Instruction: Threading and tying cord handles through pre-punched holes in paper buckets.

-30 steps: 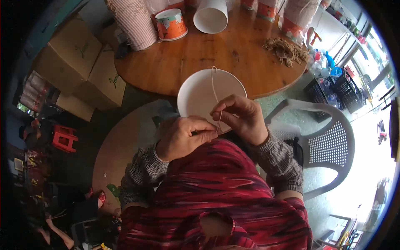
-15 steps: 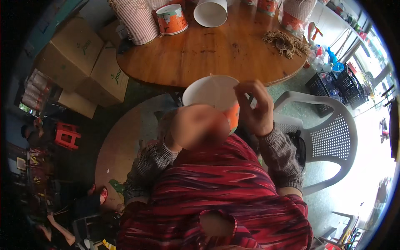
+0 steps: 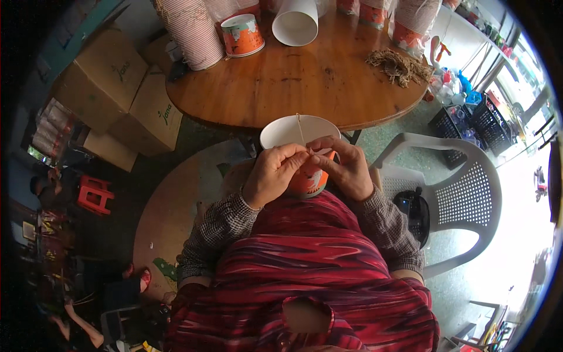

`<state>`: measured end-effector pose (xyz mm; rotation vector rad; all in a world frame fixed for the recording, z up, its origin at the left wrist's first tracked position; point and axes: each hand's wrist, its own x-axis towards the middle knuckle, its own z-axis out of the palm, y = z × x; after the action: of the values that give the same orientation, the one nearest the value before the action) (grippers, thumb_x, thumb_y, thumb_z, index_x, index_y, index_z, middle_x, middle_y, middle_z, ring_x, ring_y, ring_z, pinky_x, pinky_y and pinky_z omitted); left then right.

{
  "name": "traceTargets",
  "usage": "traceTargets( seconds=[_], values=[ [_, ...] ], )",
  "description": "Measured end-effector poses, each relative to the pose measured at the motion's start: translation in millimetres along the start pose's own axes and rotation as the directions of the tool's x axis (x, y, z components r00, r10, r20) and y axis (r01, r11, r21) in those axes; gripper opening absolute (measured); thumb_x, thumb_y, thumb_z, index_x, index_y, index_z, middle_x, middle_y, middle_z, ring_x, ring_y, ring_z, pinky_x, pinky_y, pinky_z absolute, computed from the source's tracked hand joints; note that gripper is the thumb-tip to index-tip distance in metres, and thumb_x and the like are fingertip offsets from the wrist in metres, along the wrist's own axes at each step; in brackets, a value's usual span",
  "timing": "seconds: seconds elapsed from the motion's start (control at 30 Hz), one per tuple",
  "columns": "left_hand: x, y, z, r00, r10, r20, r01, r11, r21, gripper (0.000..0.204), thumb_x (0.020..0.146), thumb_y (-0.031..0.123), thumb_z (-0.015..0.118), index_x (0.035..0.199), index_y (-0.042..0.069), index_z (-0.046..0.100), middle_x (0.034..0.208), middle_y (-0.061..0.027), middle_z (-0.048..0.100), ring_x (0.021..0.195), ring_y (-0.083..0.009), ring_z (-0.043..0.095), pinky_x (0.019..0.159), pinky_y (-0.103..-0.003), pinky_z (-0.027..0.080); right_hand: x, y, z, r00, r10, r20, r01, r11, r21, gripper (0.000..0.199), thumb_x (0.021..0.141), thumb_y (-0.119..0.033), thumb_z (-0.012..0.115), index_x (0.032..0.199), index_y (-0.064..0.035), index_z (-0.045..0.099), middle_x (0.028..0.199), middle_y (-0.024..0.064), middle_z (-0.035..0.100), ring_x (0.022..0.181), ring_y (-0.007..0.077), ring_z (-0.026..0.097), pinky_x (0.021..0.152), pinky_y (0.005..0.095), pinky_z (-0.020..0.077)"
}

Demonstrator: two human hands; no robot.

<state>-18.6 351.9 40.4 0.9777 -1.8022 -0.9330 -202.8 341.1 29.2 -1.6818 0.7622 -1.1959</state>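
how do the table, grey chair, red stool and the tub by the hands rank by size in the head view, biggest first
1. Table
2. Chair
3. Tub, partly covered
4. Stool

This is apparent size only; the stool sits farther off.

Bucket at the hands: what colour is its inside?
The bucket's inside is white, best seen in the head view.
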Motion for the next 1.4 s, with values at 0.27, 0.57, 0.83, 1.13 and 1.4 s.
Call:
traceTargets(
  seconds=[0.27, 0.57, 0.83, 1.13, 1.4],
  values=[
    [-0.5, 2.4, 0.4, 0.998, -0.043, -0.051, 0.035, 0.988, -0.151, 0.022, 0.094, 0.015, 0.05, 0.088, -0.003, 0.06, 0.07, -0.0029, 0.059, 0.067, -0.008, 0.054, 0.063, -0.023, 0.045, 1.3, 11.5, 3.7, 0.99, 0.013, -0.14, 0.04, 0.927, 0.374, 0.015, 0.087, -0.008, 0.061, 0.098, 0.0017, 0.062, 0.092, 0.0073, 0.065, 0.087, 0.0098, 0.059, 0.079, 0.0242, 0.0471],
    [-3.4, 8.5, 10.2, 0.971, 0.131, -0.202, -0.094, 0.979, 0.183, 0.016, 0.09, 0.014, 0.055, 0.086, 0.0, 0.061, 0.08, -0.0141, 0.062, 0.078, -0.0267, 0.059, 0.077, -0.035, 0.044, 0.7, 2.4, 13.1, 0.99, -0.016, -0.139, 0.02, 1.0, 0.023, 0.017, 0.084, -0.008, 0.066, 0.098, 0.0002, 0.063, 0.088, 0.0056, 0.065, 0.077, 0.0096, 0.061, 0.07, 0.0219, 0.0493],
    [-3.0, 2.9, 9.2, 0.966, 0.046, -0.253, -0.036, 0.998, 0.044, 0.012, 0.09, 0.01, 0.055, 0.088, -0.001, 0.06, 0.082, -0.0137, 0.061, 0.079, -0.0252, 0.06, 0.073, -0.032, 0.046, 4.4, 6.8, 14.2, 0.98, 0.004, -0.197, 0.039, 0.976, 0.215, 0.016, 0.088, -0.009, 0.06, 0.1, 0.001, 0.061, 0.093, 0.006, 0.066, 0.082, 0.0111, 0.062, 0.073, 0.0237, 0.0503],
    [-4.9, -5.0, 10.9, 0.96, 0.1, -0.263, -0.073, 0.991, 0.108, 0.011, 0.09, 0.008, 0.056, 0.093, -0.002, 0.059, 0.086, -0.0126, 0.061, 0.078, -0.0224, 0.061, 0.07, -0.03, 0.048, 0.8, 1.6, 22.1, 0.985, -0.01, -0.171, 0.028, 0.994, 0.104, 0.016, 0.085, -0.009, 0.064, 0.098, 0.0005, 0.061, 0.092, 0.0053, 0.064, 0.079, 0.0106, 0.062, 0.068, 0.0246, 0.0515],
    [-4.6, 1.2, 11.6, 0.956, 0.003, -0.293, 0.006, 1.0, 0.031, 0.012, 0.09, 0.009, 0.056, 0.093, -0.002, 0.059, 0.082, -0.0136, 0.062, 0.078, -0.0225, 0.061, 0.07, -0.03, 0.048, 2.3, -0.8, 20.4, 0.974, -0.045, -0.222, 0.05, 0.999, 0.019, 0.014, 0.083, -0.005, 0.065, 0.095, 0.0002, 0.059, 0.089, 0.006, 0.064, 0.075, 0.0093, 0.06, 0.066, 0.024, 0.0505]
  ],
)
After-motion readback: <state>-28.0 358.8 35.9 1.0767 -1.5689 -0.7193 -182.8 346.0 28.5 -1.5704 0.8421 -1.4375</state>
